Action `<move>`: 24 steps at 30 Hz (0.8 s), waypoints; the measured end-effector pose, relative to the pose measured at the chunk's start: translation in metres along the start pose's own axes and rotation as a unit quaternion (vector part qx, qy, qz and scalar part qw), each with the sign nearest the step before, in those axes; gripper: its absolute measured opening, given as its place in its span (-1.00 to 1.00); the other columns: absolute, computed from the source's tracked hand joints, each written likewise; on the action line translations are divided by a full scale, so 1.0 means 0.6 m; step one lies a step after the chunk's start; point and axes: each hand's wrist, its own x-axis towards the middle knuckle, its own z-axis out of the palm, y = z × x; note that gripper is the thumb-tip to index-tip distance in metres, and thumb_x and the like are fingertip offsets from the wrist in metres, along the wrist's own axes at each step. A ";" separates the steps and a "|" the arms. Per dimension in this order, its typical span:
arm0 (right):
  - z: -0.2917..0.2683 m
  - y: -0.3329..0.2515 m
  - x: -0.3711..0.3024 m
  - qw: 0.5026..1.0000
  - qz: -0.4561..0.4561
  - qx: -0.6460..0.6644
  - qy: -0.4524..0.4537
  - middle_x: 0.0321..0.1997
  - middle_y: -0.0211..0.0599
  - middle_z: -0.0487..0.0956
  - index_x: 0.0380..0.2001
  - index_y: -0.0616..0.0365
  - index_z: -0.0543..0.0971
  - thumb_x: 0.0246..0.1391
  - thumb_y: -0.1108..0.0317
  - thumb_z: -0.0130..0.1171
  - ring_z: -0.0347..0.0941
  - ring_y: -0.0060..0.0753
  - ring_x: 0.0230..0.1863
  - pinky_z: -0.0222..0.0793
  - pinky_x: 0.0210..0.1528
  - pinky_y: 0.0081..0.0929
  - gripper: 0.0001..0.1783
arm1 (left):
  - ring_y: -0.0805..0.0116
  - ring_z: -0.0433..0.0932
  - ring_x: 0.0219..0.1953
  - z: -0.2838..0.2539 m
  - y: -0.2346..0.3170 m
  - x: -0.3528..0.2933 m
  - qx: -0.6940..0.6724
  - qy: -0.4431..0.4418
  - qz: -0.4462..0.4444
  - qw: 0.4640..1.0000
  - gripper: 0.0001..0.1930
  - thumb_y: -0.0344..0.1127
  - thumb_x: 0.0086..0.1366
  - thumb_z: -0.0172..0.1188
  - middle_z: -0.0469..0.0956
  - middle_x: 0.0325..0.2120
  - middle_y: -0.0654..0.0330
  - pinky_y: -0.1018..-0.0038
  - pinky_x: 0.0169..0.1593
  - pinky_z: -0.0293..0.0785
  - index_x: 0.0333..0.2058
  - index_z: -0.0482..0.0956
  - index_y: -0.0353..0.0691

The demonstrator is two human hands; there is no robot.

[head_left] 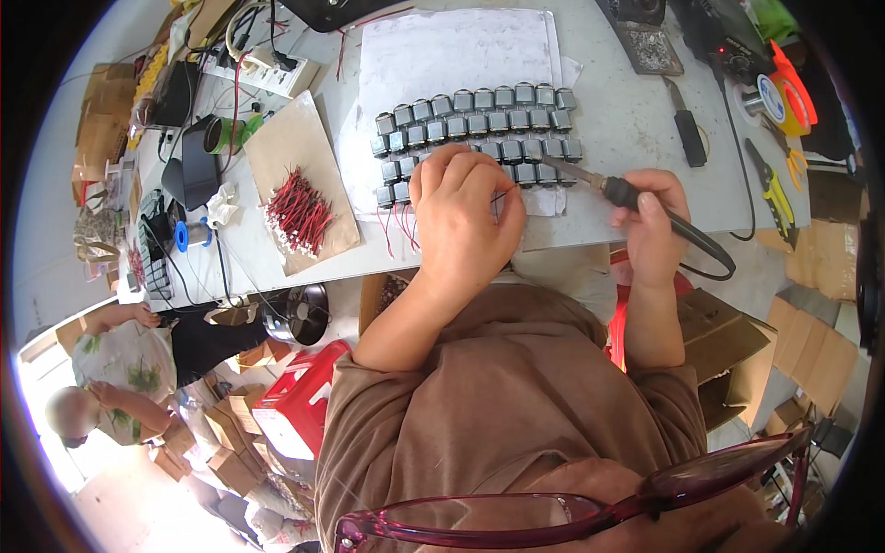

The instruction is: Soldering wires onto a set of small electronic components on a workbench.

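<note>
Several rows of small grey metal-cased parts with dark edges [477, 124] stand on white paper [452, 55] at the table's front. My left hand [464, 217] is over the nearest rows, its thumb and fingers pinched on a thin dark wire; the wire's far end is hidden. In my right hand [656, 221] is a soldering iron [619, 191], gripped by its dark handle. Its tip points left and reaches the near rows by my left fingertips; whether it touches a part I cannot tell. Thin red wires [387, 235] hang from parts at the near left.
Red wires with white ends [300, 212] lie on a cardboard sheet [277, 147] to the left, near a power strip [267, 74]. Rightward are a utility knife [687, 136], yellow-handled cutters [779, 198] and a black box [728, 46]. Another person [124, 373] is at the far left.
</note>
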 end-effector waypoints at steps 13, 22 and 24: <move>-0.004 0.024 0.001 0.990 -0.136 -0.018 -0.020 -0.56 -0.45 0.33 -0.43 0.17 0.30 0.02 0.46 0.10 0.23 -0.66 -0.54 0.42 -0.08 -0.25 -0.84 | 0.05 0.33 -0.04 0.003 0.004 0.004 -0.043 -0.016 0.001 0.999 -0.88 -0.47 -0.13 0.27 0.51 -0.34 0.24 0.22 0.02 0.22 -0.53 0.54 -0.19; -0.005 0.025 0.002 0.990 -0.136 0.000 -0.027 -0.57 -0.45 0.33 -0.44 0.17 0.29 0.02 0.49 0.09 0.24 -0.67 -0.54 0.42 -0.08 -0.27 -0.84 | 0.08 0.37 -0.07 0.008 0.007 0.008 -0.035 -0.024 -0.003 0.999 -0.91 -0.46 -0.13 0.26 0.52 -0.38 0.24 0.23 0.01 0.24 -0.56 0.54 -0.20; -0.006 0.026 0.002 0.991 -0.132 0.005 -0.031 -0.56 -0.45 0.33 -0.44 0.17 0.29 0.02 0.50 0.09 0.24 -0.67 -0.54 0.42 -0.08 -0.27 -0.84 | 0.09 0.38 -0.08 0.009 0.007 0.008 -0.032 -0.024 -0.003 0.999 -0.91 -0.46 -0.13 0.26 0.52 -0.38 0.24 0.24 0.01 0.24 -0.57 0.54 -0.20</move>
